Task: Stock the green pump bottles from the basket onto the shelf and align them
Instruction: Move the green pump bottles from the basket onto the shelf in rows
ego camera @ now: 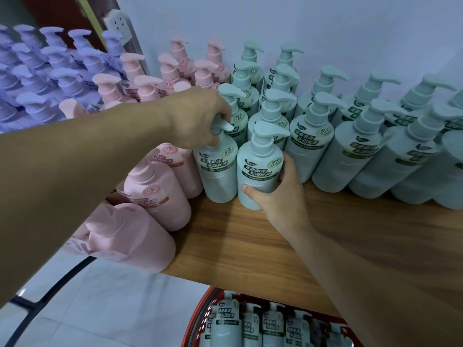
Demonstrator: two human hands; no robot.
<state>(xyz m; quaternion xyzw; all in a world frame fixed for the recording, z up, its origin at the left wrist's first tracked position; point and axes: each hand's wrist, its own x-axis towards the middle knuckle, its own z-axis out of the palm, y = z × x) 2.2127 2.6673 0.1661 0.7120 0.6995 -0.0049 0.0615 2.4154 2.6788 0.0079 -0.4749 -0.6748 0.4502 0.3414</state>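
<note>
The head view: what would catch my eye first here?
Two bare hands on the front green plastic pump bottles: the left hand grips one bottle's pump top, the right hand holds its neighbour's body. Pink pump bottles stand left on the wooden shelf; a red basket sits below.

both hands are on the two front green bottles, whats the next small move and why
Probably twist the pump head the left hand pinches on the left front bottle until its spout points right like the others. The right hand holds the neighbouring bottle, whose spout already matches the row. After that, more green bottles wait in the red basket below the shelf.
</note>
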